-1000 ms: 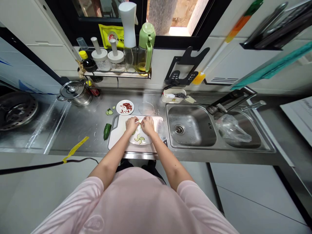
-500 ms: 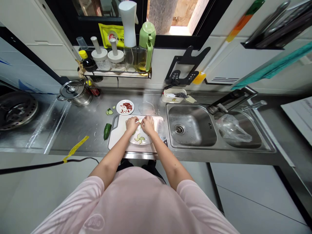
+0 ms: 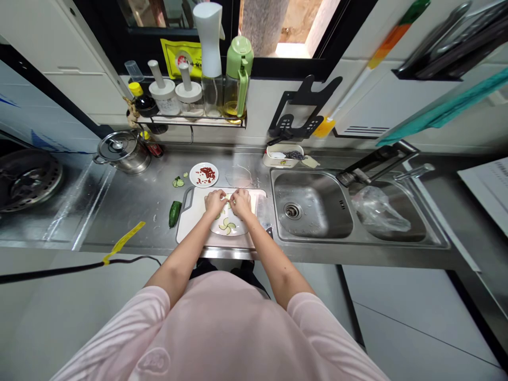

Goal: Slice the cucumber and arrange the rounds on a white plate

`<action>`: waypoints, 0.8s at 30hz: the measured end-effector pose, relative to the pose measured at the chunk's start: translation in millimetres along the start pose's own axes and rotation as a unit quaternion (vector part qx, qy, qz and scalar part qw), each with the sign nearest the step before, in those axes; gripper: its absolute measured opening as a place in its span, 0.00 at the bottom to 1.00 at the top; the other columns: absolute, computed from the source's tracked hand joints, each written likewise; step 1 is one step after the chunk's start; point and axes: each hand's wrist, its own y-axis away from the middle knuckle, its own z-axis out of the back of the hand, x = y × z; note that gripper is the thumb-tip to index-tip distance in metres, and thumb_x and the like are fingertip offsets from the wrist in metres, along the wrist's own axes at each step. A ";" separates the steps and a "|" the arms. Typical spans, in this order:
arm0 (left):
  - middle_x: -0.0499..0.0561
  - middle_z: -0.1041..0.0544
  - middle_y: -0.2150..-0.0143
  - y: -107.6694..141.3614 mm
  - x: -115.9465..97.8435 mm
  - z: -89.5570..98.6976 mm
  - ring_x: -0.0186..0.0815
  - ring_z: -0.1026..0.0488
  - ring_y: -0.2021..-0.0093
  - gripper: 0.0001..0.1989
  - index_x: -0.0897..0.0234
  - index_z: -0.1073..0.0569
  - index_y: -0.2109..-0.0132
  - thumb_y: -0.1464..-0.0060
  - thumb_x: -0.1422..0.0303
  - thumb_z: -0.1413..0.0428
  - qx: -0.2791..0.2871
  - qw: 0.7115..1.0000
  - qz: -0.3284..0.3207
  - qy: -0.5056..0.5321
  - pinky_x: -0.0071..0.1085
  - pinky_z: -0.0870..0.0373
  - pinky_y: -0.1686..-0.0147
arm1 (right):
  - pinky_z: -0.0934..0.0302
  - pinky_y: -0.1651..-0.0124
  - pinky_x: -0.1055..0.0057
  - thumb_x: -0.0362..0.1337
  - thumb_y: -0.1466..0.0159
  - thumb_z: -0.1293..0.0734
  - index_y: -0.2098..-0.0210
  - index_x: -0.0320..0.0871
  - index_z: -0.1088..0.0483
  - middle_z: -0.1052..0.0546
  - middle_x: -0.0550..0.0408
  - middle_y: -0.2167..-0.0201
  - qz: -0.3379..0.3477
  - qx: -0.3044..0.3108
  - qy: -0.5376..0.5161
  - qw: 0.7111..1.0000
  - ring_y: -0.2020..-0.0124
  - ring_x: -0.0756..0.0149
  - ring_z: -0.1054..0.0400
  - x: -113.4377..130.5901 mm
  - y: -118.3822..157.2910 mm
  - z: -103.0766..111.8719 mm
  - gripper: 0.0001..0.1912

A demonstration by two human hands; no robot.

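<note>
Hands: left hand [image 3: 215, 202] and right hand [image 3: 241, 202] are side by side over the large plate [image 3: 217, 229], fingers bent and fingertips close together. A small pale-green piece shows between them; whether either hand is closed on it, I cannot tell.
Cucumber slices: thin, green-edged cucumber slices [image 3: 227, 226] lie in a curved cluster on the near part of the large plate, with a few more partly hidden by the fingers.
Board: the large plate rests on a white cutting board [image 3: 190, 219] with a grey handle at its far left corner.
Left of board: a dark green cucumber piece [image 3: 174, 214] lies on the steel counter [image 3: 130, 203], near the board's edge; green scraps [image 3: 178, 182] lie farther back.
Behind board: a small white plate [image 3: 192, 175] holds chopped red bits [image 3: 206, 173].
Right side: a double sink [image 3: 317, 206] is set in the counter, with a clear plastic bag [image 3: 379, 209] in its right basin.
Back: a lidded steel pot [image 3: 125, 156] stands at left, below a wall shelf [image 3: 198, 121] of jars and bottles.
</note>
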 end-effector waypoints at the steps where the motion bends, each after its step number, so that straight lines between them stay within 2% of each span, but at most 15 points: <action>1: 0.48 0.24 0.60 -0.2 0.4 0.1 0.38 0.31 0.55 0.08 0.57 0.28 0.61 0.50 0.64 0.42 0.000 1.000 -0.001 0.002 0.33 0.41 0.57 | 0.50 0.52 0.61 0.37 0.37 0.38 0.65 0.44 0.31 0.36 0.47 0.55 0.000 0.000 -0.003 1.000 0.52 0.55 0.49 -0.6 0.1 0.1 0.06; 13: 0.47 0.23 0.62 0.3 0.0 5.3 0.37 0.29 0.57 0.08 0.57 0.28 0.59 0.49 0.65 0.44 -0.003 1.000 0.001 0.031 0.32 0.40 0.58 | 0.49 0.51 0.61 0.35 0.38 0.38 0.66 0.44 0.30 0.35 0.48 0.55 -0.008 -0.038 -0.039 0.998 0.52 0.55 0.48 -1.0 4.6 7.3 0.05; 19: 0.47 0.23 0.63 1.4 0.7 9.1 0.36 0.29 0.58 0.09 0.57 0.27 0.59 0.49 0.65 0.44 -0.014 0.999 -0.013 0.051 0.31 0.39 0.59 | 0.50 0.48 0.59 0.36 0.38 0.38 0.66 0.45 0.30 0.35 0.48 0.54 -0.009 -0.056 -0.064 0.996 0.50 0.55 0.48 15.9 12.7 16.2 0.05; 24: 0.47 0.23 0.64 0.3 11.4 12.7 0.36 0.29 0.59 0.09 0.57 0.27 0.59 0.49 0.64 0.45 -0.029 0.997 -0.017 0.066 0.30 0.39 0.58 | 0.49 0.48 0.59 0.38 0.38 0.38 0.66 0.46 0.29 0.34 0.49 0.54 -0.004 -0.074 -0.096 0.993 0.49 0.54 0.47 34.0 29.6 29.1 0.06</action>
